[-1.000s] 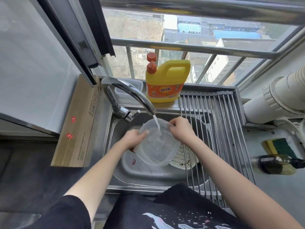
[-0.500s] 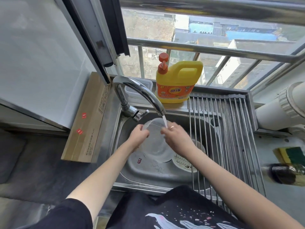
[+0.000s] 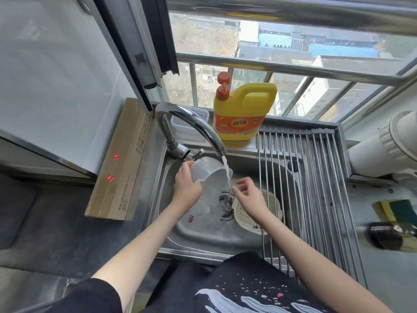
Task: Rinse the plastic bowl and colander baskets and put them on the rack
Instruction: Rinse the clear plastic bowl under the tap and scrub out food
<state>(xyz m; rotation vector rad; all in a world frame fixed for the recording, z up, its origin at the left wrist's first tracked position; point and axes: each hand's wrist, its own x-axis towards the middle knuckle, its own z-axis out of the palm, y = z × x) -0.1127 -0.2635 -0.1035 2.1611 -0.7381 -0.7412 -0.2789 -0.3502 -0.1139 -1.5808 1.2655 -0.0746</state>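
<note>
Rinsing: one bowl, one colander

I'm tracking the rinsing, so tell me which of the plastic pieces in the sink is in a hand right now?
The clear bowl: the left hand holds it tipped under the tap's stream. The cream colander lies untouched on the sink floor, under the right hand.

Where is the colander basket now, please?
The colander lies in the sink, right of the drain, partly under the rack and right hand.

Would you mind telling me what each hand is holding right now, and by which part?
The left hand grips the clear plastic bowl by its rim, tipped under the tap's stream. The right hand holds nothing.
</note>
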